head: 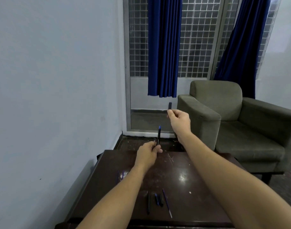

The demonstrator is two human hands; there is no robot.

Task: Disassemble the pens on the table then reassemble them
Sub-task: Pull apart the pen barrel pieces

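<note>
Left hand holds pen body upright above the far edge of the dark surface, fingers clenched around its lower end. Right hand is raised higher, well apart, fingers pinching a small dark cap. Loose barrel, short pieces and refill lie on the near surface.

Ahead of me a pale wall meets a gridded window hung with blue curtains. A grey-green armchair stands beside my dark wooden table.
</note>
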